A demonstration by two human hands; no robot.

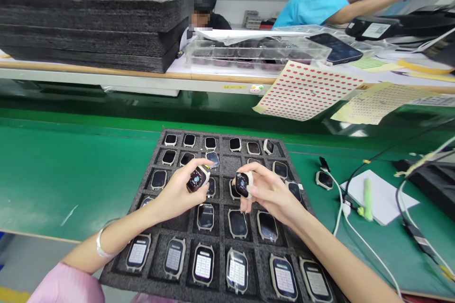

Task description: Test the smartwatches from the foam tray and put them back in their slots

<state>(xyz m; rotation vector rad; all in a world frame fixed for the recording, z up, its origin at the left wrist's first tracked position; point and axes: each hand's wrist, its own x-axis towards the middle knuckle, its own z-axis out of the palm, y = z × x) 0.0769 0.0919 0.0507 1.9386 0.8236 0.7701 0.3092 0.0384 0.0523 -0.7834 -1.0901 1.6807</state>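
Observation:
My left hand (185,187) is closed around a smartwatch body (196,180) without a strap, its dark screen lit with a small coloured picture. In my right hand (266,189) is another smartwatch body (242,183), pinched at its sides, with a similar lit face. Both are held above a black foam tray (232,162), whose square pockets hold many such watch bodies. In the nearest row the watches (203,265) show pale lit screens with rows of boxes. Farther back, watches such as one at the back left (170,139) have dark screens.
A watch (324,179) with a cable lies right of the tray, near white paper (380,196) and a green marker-like stick (368,199). Cables (414,232) run along the right. The shelf ahead bears black foam sheets (88,19), clear plastic trays (256,49) and a phone (336,48). Two people are beyond.

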